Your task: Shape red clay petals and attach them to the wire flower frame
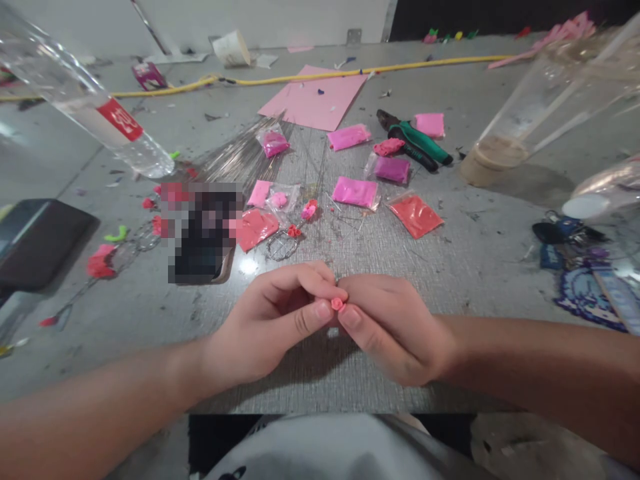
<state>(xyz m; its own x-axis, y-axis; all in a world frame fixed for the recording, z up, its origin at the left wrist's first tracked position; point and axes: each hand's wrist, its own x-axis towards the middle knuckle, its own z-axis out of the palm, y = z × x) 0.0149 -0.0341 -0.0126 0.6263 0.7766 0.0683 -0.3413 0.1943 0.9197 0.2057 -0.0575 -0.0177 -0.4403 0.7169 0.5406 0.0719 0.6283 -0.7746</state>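
A tiny coral-pink clay rose (337,305) sits between the fingertips of both hands, just above the table near its front edge. My left hand (280,320) pinches it from the left with thumb and index finger. From the right, my right hand (395,327) presses thumb and fingers against it, the other fingers curled under. Beyond the hands lie a wire ring with a red clay flower (294,231) and a pink clay flower (309,210). Packets of pink clay (356,192) and a red clay packet (416,214) are spread behind.
A partly blurred phone (205,247) lies left of centre, beside a bundle of thin wires (240,153). Green-handled pliers (417,141) rest farther back. A water bottle (100,113) stands left, a clear plastic cup (520,120) right. Keys and charms (575,247) lie at far right.
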